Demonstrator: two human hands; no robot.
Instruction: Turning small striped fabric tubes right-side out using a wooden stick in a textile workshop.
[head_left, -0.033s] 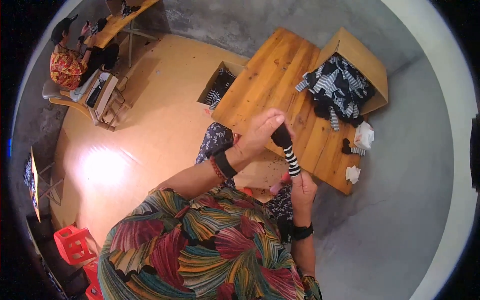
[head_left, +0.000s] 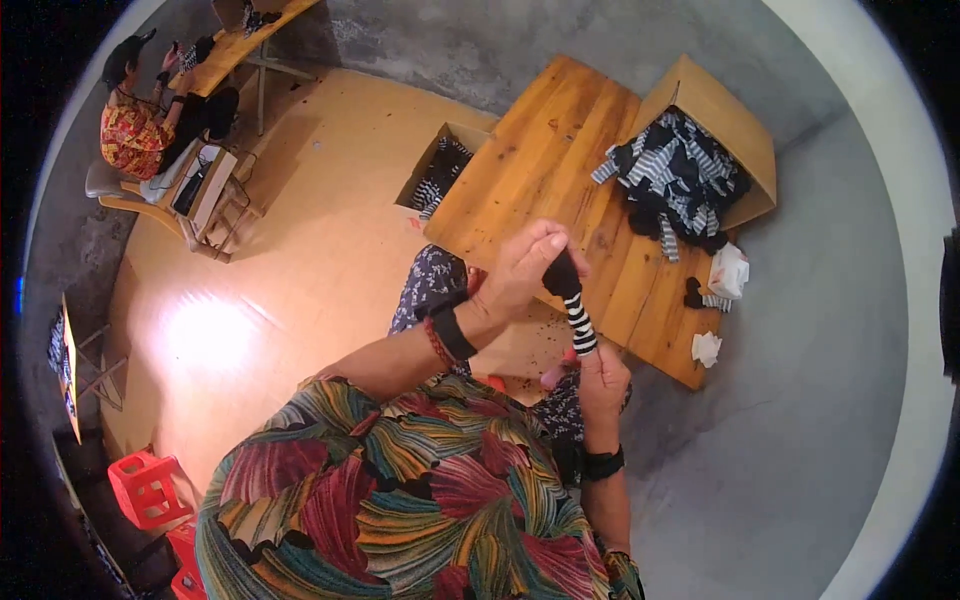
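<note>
- We're holding one black-and-white striped sock [head_left: 578,318] near the middle of the frame, drawn between both hands, across the lower edge of the wooden table [head_left: 530,150] as we're seeing it.
- Left hand [head_left: 525,262], mid-frame: we're gripping the solid black end, fingers mostly curled closed; exact fingertip placement is hidden.
- Right hand [head_left: 603,382], below and to the right: we're pinching the striped end, thumb along it, fingers folded in.
- Sock is running slantwise between the hands, fairly straight, bands showing clearly. We're not able to tell whether it's inside out.
- Judgement: light, even tension is probably enough; if we're overpulling, we're likely stretching the knit.
- We should be pinching the full width of fabric, not one loose edge; can't tell which layers we're catching now.
- If wrists are rolling opposite ways, bands could be twisting, so we should be aligning both ends.
- Sock pile [head_left: 680,170] is spilling from the cardboard box [head_left: 762,170], upper right; we should be holding ours clear to avoid mixing.
</note>
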